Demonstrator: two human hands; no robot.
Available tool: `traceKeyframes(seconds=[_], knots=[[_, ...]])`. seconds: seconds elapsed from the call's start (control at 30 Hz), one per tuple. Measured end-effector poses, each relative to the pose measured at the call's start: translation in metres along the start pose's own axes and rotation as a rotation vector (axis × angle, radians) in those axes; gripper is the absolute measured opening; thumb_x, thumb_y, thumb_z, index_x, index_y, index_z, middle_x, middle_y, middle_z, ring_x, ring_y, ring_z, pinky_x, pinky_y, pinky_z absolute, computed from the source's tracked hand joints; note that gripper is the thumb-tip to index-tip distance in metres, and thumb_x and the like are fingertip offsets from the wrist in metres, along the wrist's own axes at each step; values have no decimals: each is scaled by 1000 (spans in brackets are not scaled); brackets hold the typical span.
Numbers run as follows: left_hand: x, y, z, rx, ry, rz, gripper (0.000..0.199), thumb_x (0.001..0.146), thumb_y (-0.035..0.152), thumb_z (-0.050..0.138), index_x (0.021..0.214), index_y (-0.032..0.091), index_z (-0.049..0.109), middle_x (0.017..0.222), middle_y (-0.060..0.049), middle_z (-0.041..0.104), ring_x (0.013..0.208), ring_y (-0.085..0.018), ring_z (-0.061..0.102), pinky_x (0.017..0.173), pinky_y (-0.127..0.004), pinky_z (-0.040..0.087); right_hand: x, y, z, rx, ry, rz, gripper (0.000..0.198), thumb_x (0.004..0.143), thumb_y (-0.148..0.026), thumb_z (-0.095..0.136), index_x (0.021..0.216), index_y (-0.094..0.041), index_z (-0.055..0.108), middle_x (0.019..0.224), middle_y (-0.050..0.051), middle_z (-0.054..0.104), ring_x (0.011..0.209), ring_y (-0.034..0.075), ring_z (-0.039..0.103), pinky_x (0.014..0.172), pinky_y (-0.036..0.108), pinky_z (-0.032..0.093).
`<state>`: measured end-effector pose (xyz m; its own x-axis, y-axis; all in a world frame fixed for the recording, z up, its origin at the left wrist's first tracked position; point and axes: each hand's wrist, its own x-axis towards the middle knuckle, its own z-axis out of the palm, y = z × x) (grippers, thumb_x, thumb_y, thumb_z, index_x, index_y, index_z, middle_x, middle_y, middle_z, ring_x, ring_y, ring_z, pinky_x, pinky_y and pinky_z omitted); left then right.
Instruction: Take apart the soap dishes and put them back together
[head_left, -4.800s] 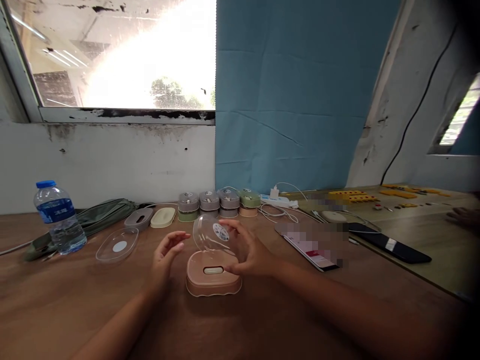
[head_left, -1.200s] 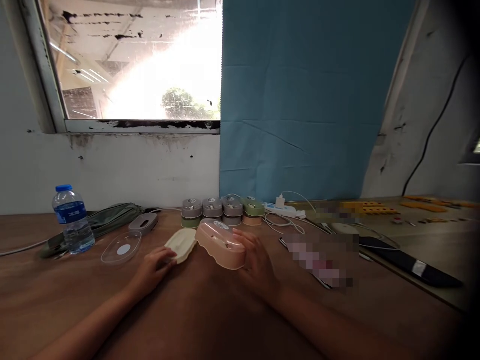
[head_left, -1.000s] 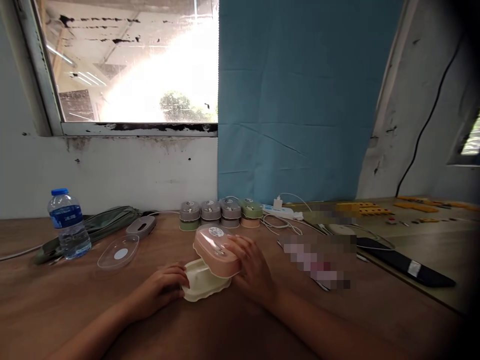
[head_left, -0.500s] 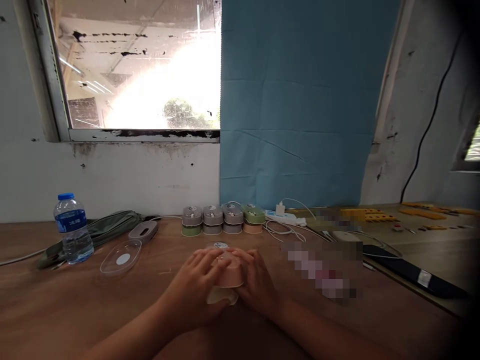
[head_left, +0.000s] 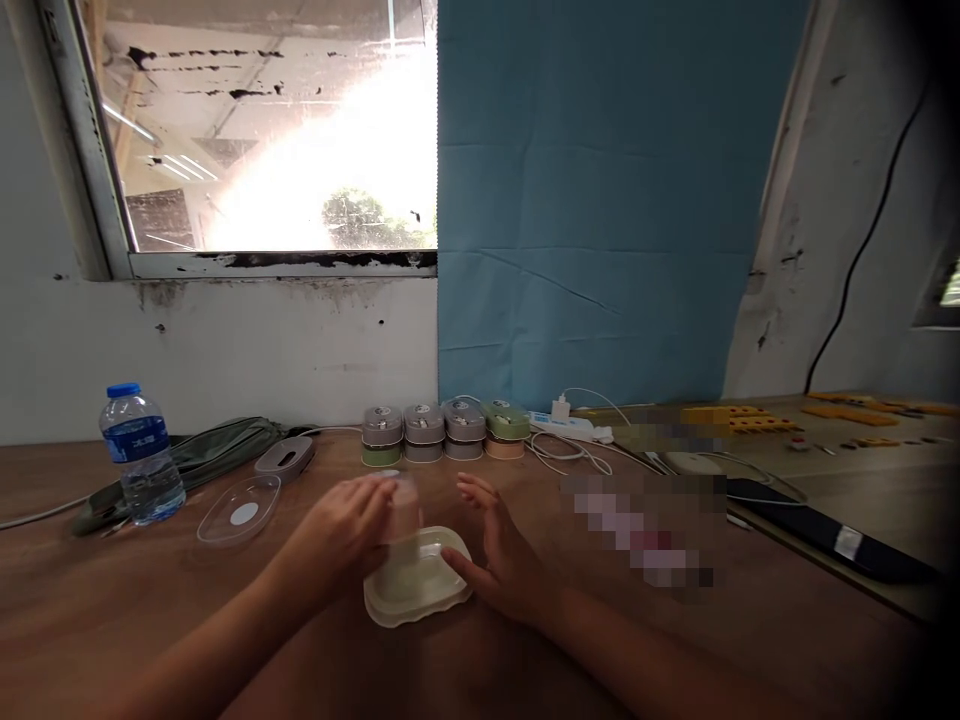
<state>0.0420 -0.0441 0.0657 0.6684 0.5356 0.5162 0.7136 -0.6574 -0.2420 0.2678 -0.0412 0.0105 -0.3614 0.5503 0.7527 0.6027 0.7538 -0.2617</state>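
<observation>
My left hand [head_left: 349, 525] is closed on a pink plastic box [head_left: 405, 508], blurred by motion. A pale label shows at the box's far side, close to my fingertips. Below it lies a cream-coloured shallow tray [head_left: 418, 606] with rounded corners and a wavy near edge. My right hand [head_left: 501, 560] is open, fingers apart and holding nothing. Its thumb reaches over the right rim of the tray; whether it touches is unclear. Left of my left hand, a clear oval lid [head_left: 217, 515] with a white round sticker rests on the table.
Several small two-tier boxes [head_left: 424, 428] stand in a row near the wall. A water bottle [head_left: 142, 465], a green cloth bag [head_left: 225, 450] and a grey slotted lid [head_left: 285, 458] are at left. White cables [head_left: 574, 458], a power strip [head_left: 566, 428] and a black case [head_left: 825, 535] are at right.
Both hands were around the pink box; now my left hand has drawn it left and my right hand has let go and opened. More of the cream tray shows beneath.
</observation>
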Motion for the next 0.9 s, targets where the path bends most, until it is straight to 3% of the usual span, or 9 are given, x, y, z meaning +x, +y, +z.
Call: traceKeyframes(seconds=[0.17,0.33,0.43,0.6,0.77,0.9], knots=[[-14,-61,13,108,-115,-226,43,66,15,54,109,11,45,102,-13,56,91,-26,55,79,-35,43,3,-4,-7,32,-165,-30,33,74,-19,50,107,-19,43,107,9,48,104,22,45,90,38,39],[-11,-108,53,239,-192,-251,57,62,11,55,118,10,41,110,-16,51,92,-27,53,81,-34,41,1,-8,-8,77,-317,-60,49,64,-25,62,110,-18,46,112,10,45,104,22,44,91,35,37],[-3,-128,79,240,-209,-269,52,63,7,53,114,9,45,105,-17,52,91,-26,53,82,-34,40,0,-7,-9,58,-364,-81,48,60,-30,65,104,-20,50,115,10,44,106,23,42,90,37,36],[12,-151,102,209,-225,-319,40,69,8,52,108,9,50,104,-18,52,93,-28,53,84,-38,39,2,-4,-9,20,-397,-85,33,60,-30,65,90,-21,55,105,7,50,99,22,46,87,37,37],[14,-163,104,154,-257,-315,51,64,15,61,113,18,47,119,-12,46,103,-26,50,87,-33,38,2,-3,-6,20,-394,-68,28,60,-27,65,86,-21,56,101,5,53,96,20,48,86,35,38],[10,-163,106,121,-253,-349,48,66,22,61,112,20,47,121,-11,44,95,-24,54,80,-31,41,2,-3,-5,13,-389,-72,24,60,-26,64,83,-21,57,95,4,55,92,19,48,85,34,38]])
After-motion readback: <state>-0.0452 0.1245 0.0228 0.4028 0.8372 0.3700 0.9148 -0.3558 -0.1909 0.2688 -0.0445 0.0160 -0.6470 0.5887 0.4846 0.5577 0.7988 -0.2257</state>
